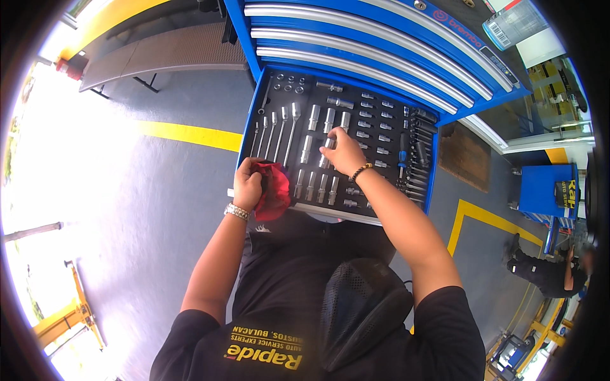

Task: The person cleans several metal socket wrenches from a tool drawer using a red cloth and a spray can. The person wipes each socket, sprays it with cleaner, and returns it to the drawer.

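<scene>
My left hand (248, 185) is closed around a crumpled red cloth (274, 190) at the near left edge of an open tool drawer (240, 143). Over the drawer's middle, the fingers of my right hand (345, 152) are closed around a chrome deep socket (325, 161), which sits in or just above the dark foam tray; which of these I cannot tell. More long sockets (306, 150) stand in rows around it. Shorter sockets (363, 115) fill rows to the right. At the left lie several long-handled chrome tools (290, 134).
The drawer belongs to a blue tool cabinet (356, 38) with silver-edged drawers above. A can (515, 25) stands on its top. Screwdrivers (403, 149) and dark bits line the tray's right side. Another person (546, 272) is far right, near a blue cabinet (546, 190).
</scene>
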Tool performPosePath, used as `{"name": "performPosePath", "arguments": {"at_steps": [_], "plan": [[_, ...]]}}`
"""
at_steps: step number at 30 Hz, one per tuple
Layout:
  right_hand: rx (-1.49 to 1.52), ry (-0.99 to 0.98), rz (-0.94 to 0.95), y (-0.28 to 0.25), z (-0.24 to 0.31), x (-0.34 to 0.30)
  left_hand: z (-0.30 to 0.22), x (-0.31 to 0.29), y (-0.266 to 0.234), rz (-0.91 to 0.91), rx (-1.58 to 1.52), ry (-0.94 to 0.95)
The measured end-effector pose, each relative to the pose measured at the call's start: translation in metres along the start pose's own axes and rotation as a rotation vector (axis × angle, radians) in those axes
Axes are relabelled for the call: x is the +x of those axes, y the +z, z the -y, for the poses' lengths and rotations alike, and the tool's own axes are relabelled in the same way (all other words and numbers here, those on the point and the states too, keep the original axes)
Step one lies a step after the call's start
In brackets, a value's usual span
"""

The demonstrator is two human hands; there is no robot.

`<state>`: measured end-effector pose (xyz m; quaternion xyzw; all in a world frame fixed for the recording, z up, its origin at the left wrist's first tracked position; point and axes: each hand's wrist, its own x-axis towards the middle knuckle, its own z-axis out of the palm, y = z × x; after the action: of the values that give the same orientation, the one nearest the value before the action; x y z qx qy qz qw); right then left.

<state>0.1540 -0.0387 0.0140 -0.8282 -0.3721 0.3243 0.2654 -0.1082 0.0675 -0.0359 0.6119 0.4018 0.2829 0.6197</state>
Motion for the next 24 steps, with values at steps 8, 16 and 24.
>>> {"name": "performPosePath", "arguments": {"at_steps": [8,16,24], "plan": [[-0.056,-0.052,-0.003,0.012,-0.009,0.016,0.006,0.003,-0.001,0.052,0.053,-0.042],[-0.239,-0.093,0.013,0.016,-0.005,0.034,0.002,0.004,0.000,0.093,0.131,0.008],[-0.201,-0.029,0.064,0.017,-0.002,0.041,-0.013,0.001,0.001,0.134,0.192,-0.028]]}}
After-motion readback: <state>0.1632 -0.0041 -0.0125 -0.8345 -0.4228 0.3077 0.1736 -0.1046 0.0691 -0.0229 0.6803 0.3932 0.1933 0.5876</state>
